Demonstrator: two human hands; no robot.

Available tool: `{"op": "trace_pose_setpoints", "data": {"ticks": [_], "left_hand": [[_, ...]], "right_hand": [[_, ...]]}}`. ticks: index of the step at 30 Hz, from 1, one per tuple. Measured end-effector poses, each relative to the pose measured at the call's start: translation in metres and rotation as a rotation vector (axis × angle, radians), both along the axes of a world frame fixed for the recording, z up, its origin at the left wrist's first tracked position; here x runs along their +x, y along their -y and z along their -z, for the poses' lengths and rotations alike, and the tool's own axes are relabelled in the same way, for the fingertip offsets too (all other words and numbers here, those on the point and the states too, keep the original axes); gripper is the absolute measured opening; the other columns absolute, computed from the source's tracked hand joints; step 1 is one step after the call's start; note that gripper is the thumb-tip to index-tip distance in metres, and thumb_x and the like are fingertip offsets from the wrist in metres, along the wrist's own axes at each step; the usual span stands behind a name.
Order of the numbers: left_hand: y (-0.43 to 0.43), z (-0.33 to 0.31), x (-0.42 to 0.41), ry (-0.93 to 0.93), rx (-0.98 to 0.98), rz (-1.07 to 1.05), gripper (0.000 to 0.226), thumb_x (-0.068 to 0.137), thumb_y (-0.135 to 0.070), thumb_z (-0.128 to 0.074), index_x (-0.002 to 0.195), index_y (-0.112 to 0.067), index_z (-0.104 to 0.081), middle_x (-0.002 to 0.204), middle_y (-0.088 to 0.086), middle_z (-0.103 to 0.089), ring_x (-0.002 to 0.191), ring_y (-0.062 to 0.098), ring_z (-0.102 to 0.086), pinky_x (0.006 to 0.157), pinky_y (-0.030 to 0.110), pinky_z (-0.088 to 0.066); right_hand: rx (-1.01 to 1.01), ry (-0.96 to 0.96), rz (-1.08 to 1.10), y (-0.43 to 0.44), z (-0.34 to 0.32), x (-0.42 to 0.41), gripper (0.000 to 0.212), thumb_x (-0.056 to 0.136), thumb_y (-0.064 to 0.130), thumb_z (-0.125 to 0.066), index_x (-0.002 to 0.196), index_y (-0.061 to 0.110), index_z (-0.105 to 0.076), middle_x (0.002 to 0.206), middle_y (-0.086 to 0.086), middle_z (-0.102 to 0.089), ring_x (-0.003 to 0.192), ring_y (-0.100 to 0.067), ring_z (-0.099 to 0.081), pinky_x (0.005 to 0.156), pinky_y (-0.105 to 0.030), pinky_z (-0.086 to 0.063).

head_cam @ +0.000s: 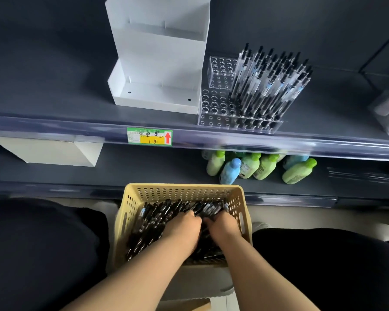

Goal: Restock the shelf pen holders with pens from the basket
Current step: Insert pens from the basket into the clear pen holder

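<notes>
Both hands [202, 227] among basket [130, 198] pens [153, 218]

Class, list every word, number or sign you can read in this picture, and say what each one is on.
"中性笔": handwritten on the price tag on the shelf rail.
"1.5": below it on the yellow part of the tag.
Red upward arrow: at the tag's right end.
Small print on the tag's left, bottle labels: too small to read.

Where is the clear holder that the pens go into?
The clear pen holder sits on the upper shelf, right of centre, beside the white display box, half filled on its right side.
</notes>
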State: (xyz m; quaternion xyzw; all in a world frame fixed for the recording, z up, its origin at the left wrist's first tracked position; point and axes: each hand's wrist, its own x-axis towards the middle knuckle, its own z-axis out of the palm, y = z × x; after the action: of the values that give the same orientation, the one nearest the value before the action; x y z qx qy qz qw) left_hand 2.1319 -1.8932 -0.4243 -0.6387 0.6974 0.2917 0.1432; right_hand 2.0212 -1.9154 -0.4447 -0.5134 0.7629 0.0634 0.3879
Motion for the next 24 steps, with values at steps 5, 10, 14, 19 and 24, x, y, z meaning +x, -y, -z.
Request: {"op": "trace_pose_setpoints", "data": {"ticks": [5, 10, 14, 19, 24], "left_hand": [[0.006, 0.001, -0.020, 0.018, 0.055, -0.156, 0.042, 0.089, 0.005, -0.038, 0.130, -0.006, -0.038, 0.134, 0.012, -0.034, 0.117, 0.031, -0.049, 0.092, 0.041, -0.043], [0.015, 0.006, -0.018, 0.114, 0.103, -0.194, 0.047, 0.090, 0.007, -0.033, 0.136, -0.006, -0.034, 0.140, 0.011, -0.031, 0.119, 0.030, -0.051, 0.093, 0.040, -0.045], [0.022, 0.009, -0.016, 0.162, 0.172, -0.188, 0.048, 0.091, 0.001, -0.038, 0.138, -0.007, -0.035, 0.141, 0.011, -0.037, 0.127, 0.029, -0.044, 0.099, 0.039, -0.041], [0.023, 0.011, -0.014, 0.126, 0.193, -0.261, 0.045, 0.091, 0.003, -0.033, 0.136, -0.004, -0.037, 0.140, 0.013, -0.042, 0.128, 0.030, -0.043, 0.102, 0.037, -0.037], [0.023, 0.012, -0.008, -0.007, 0.206, -0.374, 0.030, 0.097, -0.013, -0.037, 0.125, -0.006, -0.047, 0.128, 0.013, -0.053, 0.115, 0.027, -0.053, 0.092, 0.030, -0.041]], "right_hand": [[-0.010, 0.046, 0.074, 0.002, 0.004, 0.001, 0.037, 0.089, 0.037, -0.058, 0.110, 0.008, -0.066, 0.109, -0.010, -0.068, 0.101, -0.027, -0.062, 0.082, -0.028, -0.046], [-0.050, 0.024, 0.114, 0.008, 0.006, 0.001, 0.033, 0.088, 0.034, -0.061, 0.109, 0.009, -0.065, 0.109, -0.009, -0.067, 0.101, -0.027, -0.062, 0.082, -0.027, -0.046], [-0.069, -0.017, 0.110, 0.012, 0.007, 0.006, 0.026, 0.090, 0.026, -0.057, 0.107, 0.008, -0.064, 0.111, -0.009, -0.066, 0.105, -0.026, -0.062, 0.082, -0.027, -0.047], [-0.030, -0.004, 0.140, 0.015, 0.007, 0.010, 0.025, 0.092, 0.023, -0.054, 0.109, 0.006, -0.063, 0.111, -0.010, -0.066, 0.104, -0.027, -0.062, 0.084, -0.031, -0.048], [0.017, 0.011, 0.087, 0.022, 0.003, 0.014, 0.028, 0.094, 0.019, -0.050, 0.115, 0.005, -0.060, 0.118, -0.011, -0.063, 0.111, -0.028, -0.058, 0.089, -0.032, -0.047]]}}
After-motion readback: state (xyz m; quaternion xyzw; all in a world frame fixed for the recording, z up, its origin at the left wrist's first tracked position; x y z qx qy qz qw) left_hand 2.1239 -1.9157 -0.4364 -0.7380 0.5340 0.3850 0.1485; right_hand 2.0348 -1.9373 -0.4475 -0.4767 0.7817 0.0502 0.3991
